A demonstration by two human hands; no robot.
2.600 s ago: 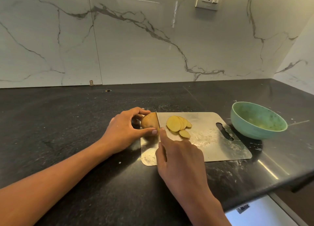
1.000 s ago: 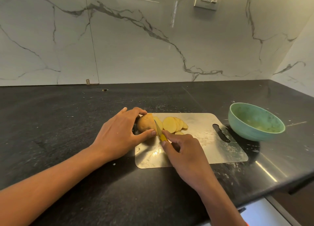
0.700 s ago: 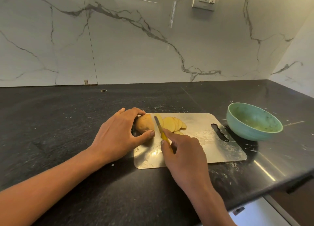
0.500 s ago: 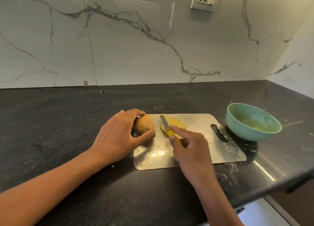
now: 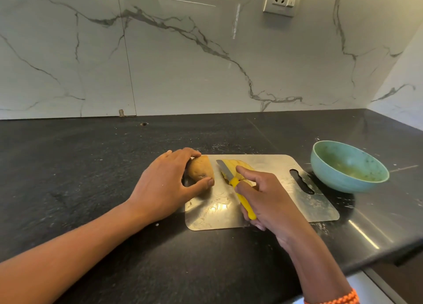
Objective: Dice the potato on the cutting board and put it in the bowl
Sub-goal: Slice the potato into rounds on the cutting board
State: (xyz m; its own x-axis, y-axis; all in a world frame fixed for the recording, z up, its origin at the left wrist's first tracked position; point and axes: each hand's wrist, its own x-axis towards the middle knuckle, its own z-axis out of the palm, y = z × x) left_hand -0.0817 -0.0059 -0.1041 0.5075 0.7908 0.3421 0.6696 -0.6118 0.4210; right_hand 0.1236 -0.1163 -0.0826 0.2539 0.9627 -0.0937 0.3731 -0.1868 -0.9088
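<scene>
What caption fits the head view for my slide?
Left hand steadies potato; right hand holds knife against slices.

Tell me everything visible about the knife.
The knife is small, with a short grey metal blade and a bright yellow handle that looks like plastic. The right hand grips the handle, forefinger stretched forward beside the blade. It lies slanted over the cutting board, tip pointing away and left, blade flat against the pile of potato slices. It is apart from the uncut potato piece.
</scene>
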